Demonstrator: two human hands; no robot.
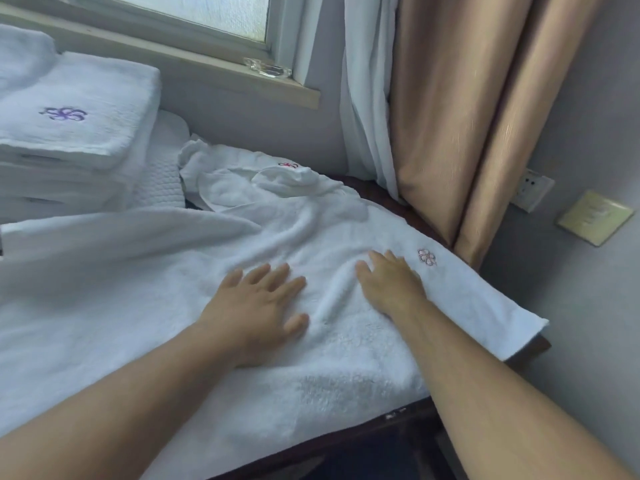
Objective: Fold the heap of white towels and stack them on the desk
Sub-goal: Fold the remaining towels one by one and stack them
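A large white towel (145,306) lies spread over the dark wooden desk (408,419), wrinkled in the middle, with a small pink flower emblem near its right edge. My left hand (258,308) presses flat on it with fingers spread. My right hand (389,284) also lies flat on the towel, just left of the emblem. Behind them a crumpled white towel (263,185) with a red emblem lies loose. At the far left stands a stack of folded white towels (74,133), the top one marked with a purple flower.
A window sill (194,60) with a glass ashtray (266,68) runs behind the desk. White and tan curtains (450,116) hang at the right. A wall socket (533,190) and a switch plate (594,218) sit on the right wall.
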